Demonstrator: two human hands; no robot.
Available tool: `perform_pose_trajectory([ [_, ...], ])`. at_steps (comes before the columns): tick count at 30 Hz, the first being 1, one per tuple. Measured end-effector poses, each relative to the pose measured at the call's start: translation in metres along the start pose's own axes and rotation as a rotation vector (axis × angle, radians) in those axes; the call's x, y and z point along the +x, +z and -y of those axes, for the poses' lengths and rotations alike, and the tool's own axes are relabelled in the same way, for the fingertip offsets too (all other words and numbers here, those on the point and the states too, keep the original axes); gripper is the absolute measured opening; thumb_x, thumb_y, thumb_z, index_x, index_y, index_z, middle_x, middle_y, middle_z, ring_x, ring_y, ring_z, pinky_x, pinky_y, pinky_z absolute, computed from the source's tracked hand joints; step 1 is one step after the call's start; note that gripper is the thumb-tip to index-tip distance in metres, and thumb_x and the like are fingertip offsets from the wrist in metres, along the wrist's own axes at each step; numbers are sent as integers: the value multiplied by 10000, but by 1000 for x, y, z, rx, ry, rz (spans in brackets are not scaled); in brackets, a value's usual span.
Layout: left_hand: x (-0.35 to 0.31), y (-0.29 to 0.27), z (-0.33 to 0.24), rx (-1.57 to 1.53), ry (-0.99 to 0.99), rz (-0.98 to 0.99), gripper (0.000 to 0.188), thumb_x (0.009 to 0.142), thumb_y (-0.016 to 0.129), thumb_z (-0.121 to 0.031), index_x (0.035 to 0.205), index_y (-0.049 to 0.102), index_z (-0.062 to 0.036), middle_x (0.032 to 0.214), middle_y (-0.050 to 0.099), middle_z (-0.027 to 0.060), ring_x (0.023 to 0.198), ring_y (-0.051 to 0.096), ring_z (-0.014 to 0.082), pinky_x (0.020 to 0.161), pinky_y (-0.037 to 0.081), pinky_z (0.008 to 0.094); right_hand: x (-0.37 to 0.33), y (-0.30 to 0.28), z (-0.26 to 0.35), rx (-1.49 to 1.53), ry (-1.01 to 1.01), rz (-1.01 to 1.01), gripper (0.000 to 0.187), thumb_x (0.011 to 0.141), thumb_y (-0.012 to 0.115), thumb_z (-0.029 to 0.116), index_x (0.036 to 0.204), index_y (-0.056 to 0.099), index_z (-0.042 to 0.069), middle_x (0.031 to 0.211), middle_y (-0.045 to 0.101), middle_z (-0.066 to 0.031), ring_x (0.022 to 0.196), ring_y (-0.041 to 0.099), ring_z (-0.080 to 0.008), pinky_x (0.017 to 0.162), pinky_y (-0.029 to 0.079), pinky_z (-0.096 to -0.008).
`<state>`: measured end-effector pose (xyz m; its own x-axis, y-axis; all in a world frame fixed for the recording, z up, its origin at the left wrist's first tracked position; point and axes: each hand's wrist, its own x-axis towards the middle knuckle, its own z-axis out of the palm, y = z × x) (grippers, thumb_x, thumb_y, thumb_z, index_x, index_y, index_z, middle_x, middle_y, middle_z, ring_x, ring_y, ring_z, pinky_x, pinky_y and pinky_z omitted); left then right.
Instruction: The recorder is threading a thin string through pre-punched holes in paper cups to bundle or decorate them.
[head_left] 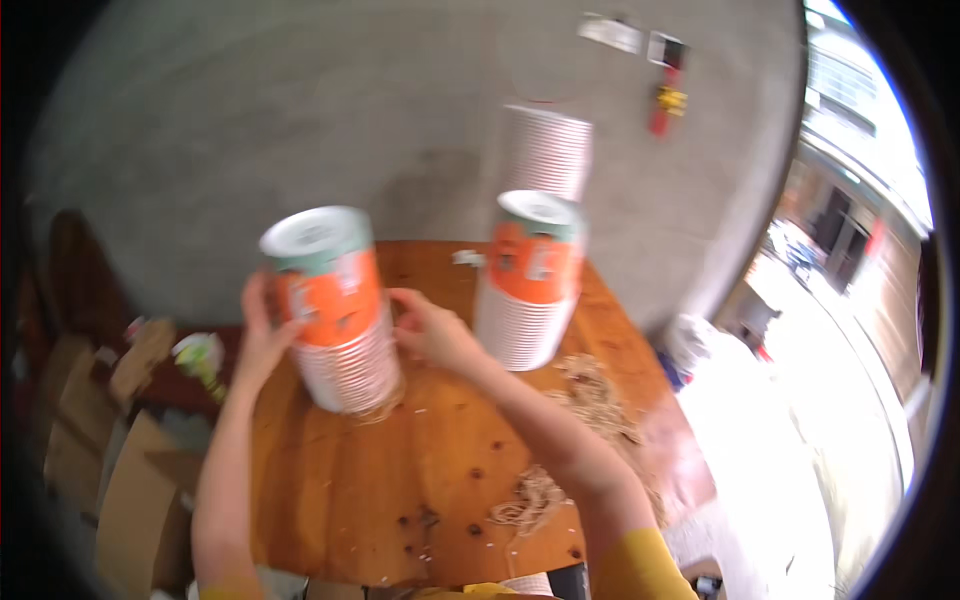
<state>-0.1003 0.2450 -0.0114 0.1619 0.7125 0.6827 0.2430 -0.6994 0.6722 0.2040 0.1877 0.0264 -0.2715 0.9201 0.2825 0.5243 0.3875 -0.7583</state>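
In front of me at the left stands a tall stack of nested paper tubs. Its top tub is orange and green with a pale round base facing up; the rims below are white. My left hand is curved round the stack's left side, thumb on the orange part. At its right side my right hand has bent fingers against it, blurred by motion. Thin twine lies round the foot of this stack. A second, similar stack of tubs stands to the right, apart from my hands.
Behind the second stack rises another column of white tubs by the grey wall. Loose tan twine lies on the right of the wooden table, with another tangle nearer me. Cardboard boxes stand at the left.
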Motion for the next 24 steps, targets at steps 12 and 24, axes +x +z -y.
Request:
perform_pose_trajectory([
  [12, -167, 67, -14, -21, -64, -163, 385, 882, 545, -47, 1258, 460, -42, 1184, 476, 104, 1051, 513, 203, 916, 415, 339, -31, -207, -10, -787, 85, -492, 328, 834, 694, 296, 1096, 570, 143, 1116, 601, -116, 941, 639, -334, 787, 511, -435],
  [24, -178, 75, 0, -72, -289, -76, 308, 895, 547, -15, 1200, 505, -32, 1028, 526, 73, 876, 515, 154, 823, 445, 287, 0, -246, -2, -767, 25, -430, 305, 802, 728, 268, 992, 580, 79, 875, 662, -120, 754, 659, -247, 695, 515, -379],
])
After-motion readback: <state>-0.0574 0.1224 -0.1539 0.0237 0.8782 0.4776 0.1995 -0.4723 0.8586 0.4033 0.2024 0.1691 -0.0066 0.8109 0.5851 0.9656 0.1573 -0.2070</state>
